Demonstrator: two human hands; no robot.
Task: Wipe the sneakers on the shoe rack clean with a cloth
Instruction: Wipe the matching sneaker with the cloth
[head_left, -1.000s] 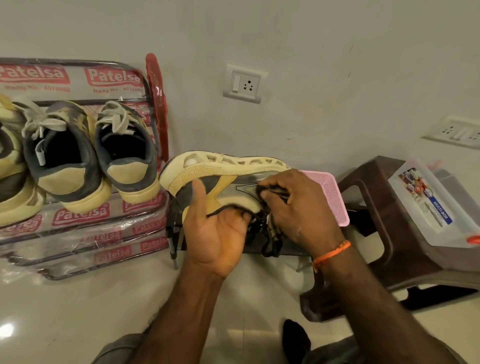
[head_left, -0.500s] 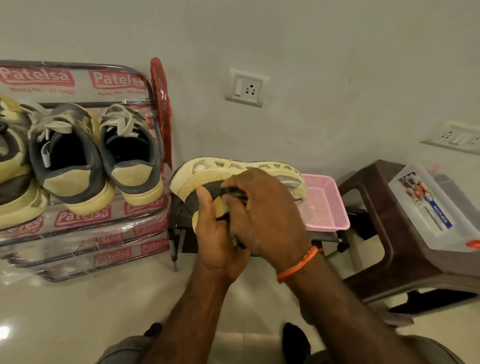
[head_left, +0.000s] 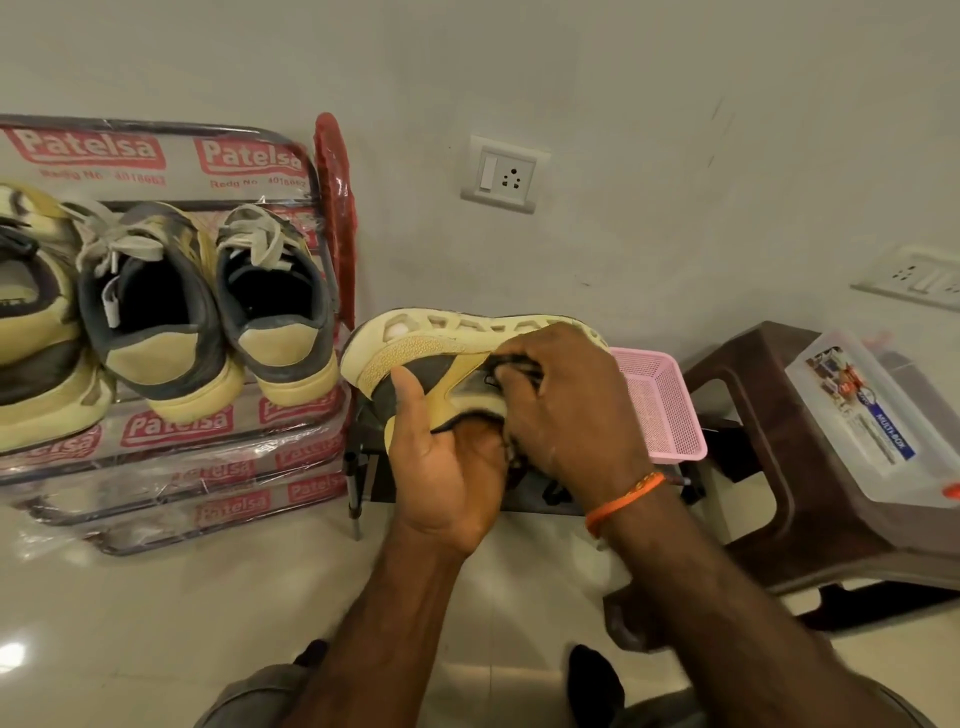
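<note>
A yellow and grey sneaker (head_left: 415, 358) lies on its side in my left hand (head_left: 447, 467), sole toward the wall, thumb across its grey heel. My right hand (head_left: 566, 410) grips a dark cloth (head_left: 511, 366) bunched against the sneaker's side, and most of the cloth is hidden under my fingers. The shoe rack (head_left: 171, 431), wrapped in plastic printed "Patelsa", stands at the left against the wall. On it sit a pair of grey and yellow sneakers with pale laces (head_left: 150, 332) (head_left: 275, 322) and part of another sneaker (head_left: 31, 343) at the frame's left edge.
A pink mesh basket (head_left: 660, 410) sits on a low dark stand behind my hands. A brown plastic stool (head_left: 753, 467) at the right carries a clear lidded box (head_left: 872, 415). Wall sockets (head_left: 501, 174) are above. My knees show at the bottom over a glossy tile floor.
My right hand with the cloth slid left along the sneaker's side toward the heel, then back right a little. My left hand kept its hold on the sneaker.
</note>
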